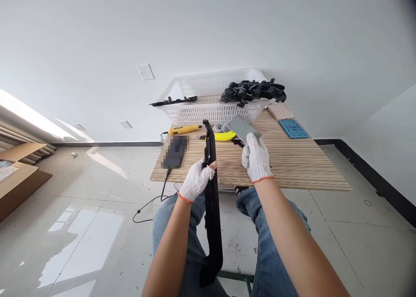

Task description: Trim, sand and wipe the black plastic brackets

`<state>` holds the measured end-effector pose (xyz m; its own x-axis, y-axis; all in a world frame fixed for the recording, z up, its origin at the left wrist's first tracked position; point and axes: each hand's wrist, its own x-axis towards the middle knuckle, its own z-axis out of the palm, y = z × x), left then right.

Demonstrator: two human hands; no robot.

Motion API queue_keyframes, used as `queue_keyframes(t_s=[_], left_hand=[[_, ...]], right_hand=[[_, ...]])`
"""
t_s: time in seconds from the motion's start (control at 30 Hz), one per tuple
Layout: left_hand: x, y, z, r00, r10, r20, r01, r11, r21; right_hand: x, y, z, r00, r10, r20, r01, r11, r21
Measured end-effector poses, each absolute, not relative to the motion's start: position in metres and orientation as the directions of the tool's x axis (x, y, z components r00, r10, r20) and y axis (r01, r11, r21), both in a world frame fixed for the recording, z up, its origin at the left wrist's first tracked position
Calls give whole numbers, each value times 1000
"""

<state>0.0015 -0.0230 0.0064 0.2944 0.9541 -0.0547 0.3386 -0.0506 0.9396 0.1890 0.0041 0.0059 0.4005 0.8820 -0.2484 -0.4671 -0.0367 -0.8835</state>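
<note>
Upright over my lap stands a long black plastic trim piece (212, 210), its lower end bent. My left hand (197, 180), in a white knit glove with the thumb tip bare, is closed around its middle. My right hand (256, 158), gloved too, grips the near end of a flat grey rectangular piece (243, 128), whose material I cannot make out. It is held over the table, apart from the trim. Behind it lie a yellow brush-like tool (224, 136) and a ball of metal scouring wool (221, 127).
On the wooden table (292, 167) are a yellow pen-shaped power tool (185, 130), a phone (175, 151) on a cable, a blue packet (293, 128) and a beige pad (280, 111). A white plastic basket (208, 112) at the wall bears black plastic parts (253, 92). A cardboard box (19, 180) stands left.
</note>
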Motion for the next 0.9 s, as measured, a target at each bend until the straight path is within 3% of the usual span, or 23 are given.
queue_keyframes(t_s=[0.27, 0.4, 0.5, 0.63, 0.77, 0.9], left_hand=[[0, -11, -1, 222, 967, -124, 247, 67, 967], [6, 6, 0, 274, 949, -155, 226, 93, 970], [12, 18, 5, 308, 938, -158, 246, 81, 966], [12, 26, 6, 267, 963, -23, 273, -53, 961], [3, 28, -10, 238, 969, 68, 182, -113, 977], [-3, 32, -26, 227, 971, 74, 156, -111, 982]], right_hand=[[206, -24, 6, 145, 954, -262, -481, -164, -861], [213, -36, 3, 202, 955, -215, -476, -96, -874], [209, -43, 0, 257, 951, -174, -315, -88, -945], [198, -41, -2, 79, 997, -6, 17, -7, -1000], [190, -33, -5, 194, 976, 98, 130, 74, -989], [187, -29, -11, 316, 944, 95, 141, 53, -989]])
